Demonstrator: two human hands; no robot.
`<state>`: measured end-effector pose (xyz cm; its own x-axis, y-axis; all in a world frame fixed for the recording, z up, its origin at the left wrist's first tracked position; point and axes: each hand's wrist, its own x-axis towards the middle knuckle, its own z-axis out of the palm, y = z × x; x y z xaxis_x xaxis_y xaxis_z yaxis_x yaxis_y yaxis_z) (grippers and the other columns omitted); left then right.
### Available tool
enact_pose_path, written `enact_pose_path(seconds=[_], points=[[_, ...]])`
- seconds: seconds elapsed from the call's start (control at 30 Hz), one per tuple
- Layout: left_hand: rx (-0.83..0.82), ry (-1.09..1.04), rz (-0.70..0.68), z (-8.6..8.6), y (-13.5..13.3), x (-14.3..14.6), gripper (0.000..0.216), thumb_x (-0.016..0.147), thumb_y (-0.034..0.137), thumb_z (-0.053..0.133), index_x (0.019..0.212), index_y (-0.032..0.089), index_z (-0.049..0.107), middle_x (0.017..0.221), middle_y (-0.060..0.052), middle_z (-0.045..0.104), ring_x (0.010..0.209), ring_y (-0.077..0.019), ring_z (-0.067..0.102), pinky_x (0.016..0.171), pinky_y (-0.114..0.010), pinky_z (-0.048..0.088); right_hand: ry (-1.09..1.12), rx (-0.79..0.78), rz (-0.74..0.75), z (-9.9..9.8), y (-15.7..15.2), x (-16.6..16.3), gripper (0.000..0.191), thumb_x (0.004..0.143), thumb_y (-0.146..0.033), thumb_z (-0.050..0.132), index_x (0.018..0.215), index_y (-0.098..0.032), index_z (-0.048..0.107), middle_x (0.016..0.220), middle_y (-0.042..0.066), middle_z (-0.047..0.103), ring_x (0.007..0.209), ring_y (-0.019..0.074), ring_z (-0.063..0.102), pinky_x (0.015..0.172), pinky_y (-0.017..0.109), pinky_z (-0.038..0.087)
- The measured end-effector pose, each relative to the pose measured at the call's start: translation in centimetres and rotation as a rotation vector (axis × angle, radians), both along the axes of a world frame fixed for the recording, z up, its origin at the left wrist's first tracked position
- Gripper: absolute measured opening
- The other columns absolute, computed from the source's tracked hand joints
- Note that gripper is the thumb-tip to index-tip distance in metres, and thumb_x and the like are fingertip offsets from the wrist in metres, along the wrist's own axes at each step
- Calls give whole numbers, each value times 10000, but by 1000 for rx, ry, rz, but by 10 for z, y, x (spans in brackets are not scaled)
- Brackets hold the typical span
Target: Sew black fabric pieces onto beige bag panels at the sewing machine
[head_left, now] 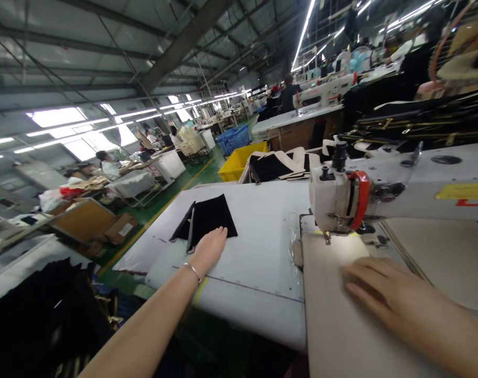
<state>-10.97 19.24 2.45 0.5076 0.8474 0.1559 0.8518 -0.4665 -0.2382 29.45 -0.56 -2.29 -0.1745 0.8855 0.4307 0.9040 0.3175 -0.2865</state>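
My left hand reaches over the white sewing table, its fingers close together on the near edge of a black fabric piece. A grey-edged fold shows on that piece's left side. My right hand, slightly blurred, lies with fingers stretched out over a beige fabric panel. This panel runs beneath the needle area of the white sewing machine, where a lamp lights it. A bracelet circles my left wrist.
Beige panels lie right of the needle. Behind the table are black and cream pieces, a yellow crate and a blue basket. Dark zippered pieces are piled behind the machine. Other people work farther off.
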Motion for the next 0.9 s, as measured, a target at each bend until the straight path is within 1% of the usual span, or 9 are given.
enact_pose_path(seconds=[0.1, 0.2, 0.33, 0.4, 0.5, 0.63, 0.7, 0.8, 0.9], points=[[64, -45, 10, 15, -7, -2, 314, 901, 108, 426, 1167, 85, 591, 1019, -145, 670, 975, -251, 642, 911, -381, 499, -133, -14, 25, -6, 29, -6, 371, 933, -452, 475, 1247, -299, 599, 1263, 43, 596, 1128, 262, 557, 991, 494, 439], [104, -157, -46, 36, -48, 16, 330, 957, 165, 354, 1210, 107, 558, 1095, -137, 633, 1078, -240, 587, 1000, -383, 440, -181, 30, -6, -12, 34, -5, 417, 941, -416, 471, 1337, -297, 528, 1357, 52, 532, 1195, 271, 513, 1023, 507, 400], [-386, -224, -391, 46, -94, 57, 293, 1006, 267, 356, 1088, 236, 635, 989, -23, 651, 917, -158, 616, 882, -281, 488, -171, 42, -15, -8, 27, -8, 422, 942, -392, 473, 1332, -243, 535, 1347, 86, 544, 1217, 275, 505, 1051, 509, 371], [-415, -237, -411, 39, -83, 79, 304, 1012, 275, 352, 1104, 224, 637, 1082, -38, 639, 1023, -174, 590, 954, -311, 454, -159, 26, -15, -2, 25, -10, 410, 945, -381, 468, 1320, -234, 545, 1338, 89, 552, 1214, 272, 507, 1048, 500, 376], [-240, -329, -273, 19, -32, 110, 313, 965, 253, 458, 1238, 134, 556, 1316, -135, 519, 1258, -250, 452, 1091, -416, 329, -155, 1, -14, 5, 24, -12, 392, 956, -359, 449, 1313, -231, 549, 1339, 86, 549, 1218, 264, 498, 1037, 483, 388], [-233, -394, -196, 0, 24, 133, 240, 879, 296, 596, 1003, 91, 614, 1049, -142, 594, 1059, -275, 544, 974, -437, 406, -159, -11, -21, 9, 23, -13, 380, 966, -340, 429, 1308, -226, 549, 1334, 81, 551, 1214, 255, 491, 1022, 478, 396], [-255, -423, -212, 3, 27, 133, 177, 865, 302, 611, 866, 125, 603, 916, -86, 596, 928, -230, 564, 892, -374, 442, -156, -10, -26, 10, 22, -13, 373, 966, -336, 430, 1303, -235, 551, 1327, 77, 556, 1208, 251, 494, 1015, 479, 399], [-304, -500, -247, 19, 7, 127, 198, 920, 340, 524, 847, 160, 565, 812, -16, 581, 771, -161, 547, 760, -282, 451, -144, -13, -28, 10, 22, -14, 365, 965, -334, 434, 1298, -246, 555, 1312, 73, 568, 1196, 252, 500, 998, 484, 405], [-453, -810, -279, 37, -18, 135, 283, 960, 399, 433, 873, 161, 558, 792, -1, 589, 732, -138, 541, 716, -249, 445, -131, -18, -28, 12, 22, -15, 367, 965, -341, 436, 1298, -242, 553, 1314, 73, 567, 1190, 256, 499, 994, 486, 402]])
